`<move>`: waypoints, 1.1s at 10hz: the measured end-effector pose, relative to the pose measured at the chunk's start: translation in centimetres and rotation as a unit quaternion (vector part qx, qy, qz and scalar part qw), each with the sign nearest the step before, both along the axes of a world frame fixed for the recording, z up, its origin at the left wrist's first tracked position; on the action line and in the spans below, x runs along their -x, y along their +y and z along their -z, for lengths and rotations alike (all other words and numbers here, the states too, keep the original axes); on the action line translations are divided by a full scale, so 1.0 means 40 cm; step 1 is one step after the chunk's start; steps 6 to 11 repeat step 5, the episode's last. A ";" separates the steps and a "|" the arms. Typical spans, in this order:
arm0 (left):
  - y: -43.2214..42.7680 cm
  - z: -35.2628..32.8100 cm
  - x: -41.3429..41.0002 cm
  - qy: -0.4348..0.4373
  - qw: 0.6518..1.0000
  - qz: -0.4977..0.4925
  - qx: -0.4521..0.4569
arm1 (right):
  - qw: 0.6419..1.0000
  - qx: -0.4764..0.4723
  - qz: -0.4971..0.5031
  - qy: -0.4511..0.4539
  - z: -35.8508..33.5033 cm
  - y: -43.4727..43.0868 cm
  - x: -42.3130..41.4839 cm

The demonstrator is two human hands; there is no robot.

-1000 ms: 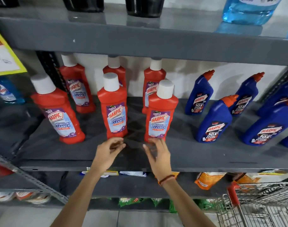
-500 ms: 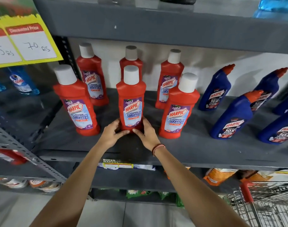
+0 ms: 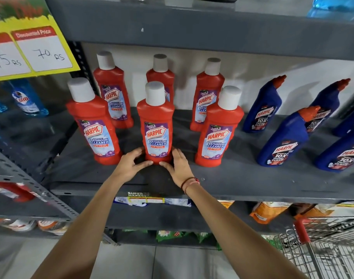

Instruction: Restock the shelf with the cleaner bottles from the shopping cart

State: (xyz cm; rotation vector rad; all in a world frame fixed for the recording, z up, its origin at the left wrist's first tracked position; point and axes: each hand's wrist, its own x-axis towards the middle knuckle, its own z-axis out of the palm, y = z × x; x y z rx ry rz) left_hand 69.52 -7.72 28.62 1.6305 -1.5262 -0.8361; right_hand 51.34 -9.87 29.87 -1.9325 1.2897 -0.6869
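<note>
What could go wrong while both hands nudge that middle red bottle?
1. The left hand and right hand press only the base of the tall middle bottle; a hard push could tip it back into the rear bottle.
2. The front-right bottle stands close by; a sideways slip might knock it.

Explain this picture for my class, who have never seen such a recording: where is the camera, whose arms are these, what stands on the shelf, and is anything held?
The camera sits on a person's head, looking forward and down, so the two bare arms are the wearer's own. On the grey shelf stand six red bottles with white caps and, to the right, blue bottles. The left hand and right hand cup the base of the front middle red bottle, which stands upright on the shelf, not lifted. A shopping cart shows at lower right.
</note>
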 end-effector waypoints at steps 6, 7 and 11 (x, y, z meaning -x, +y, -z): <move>0.059 -0.032 0.035 0.010 0.995 -0.090 0.033 | 0.999 0.032 0.024 -0.024 -0.048 0.015 0.041; 0.059 -0.032 0.035 0.010 0.995 -0.090 0.033 | 0.999 0.032 0.024 -0.024 -0.048 0.015 0.041; 0.059 -0.032 0.035 0.010 0.995 -0.090 0.033 | 0.999 0.032 0.024 -0.024 -0.048 0.015 0.041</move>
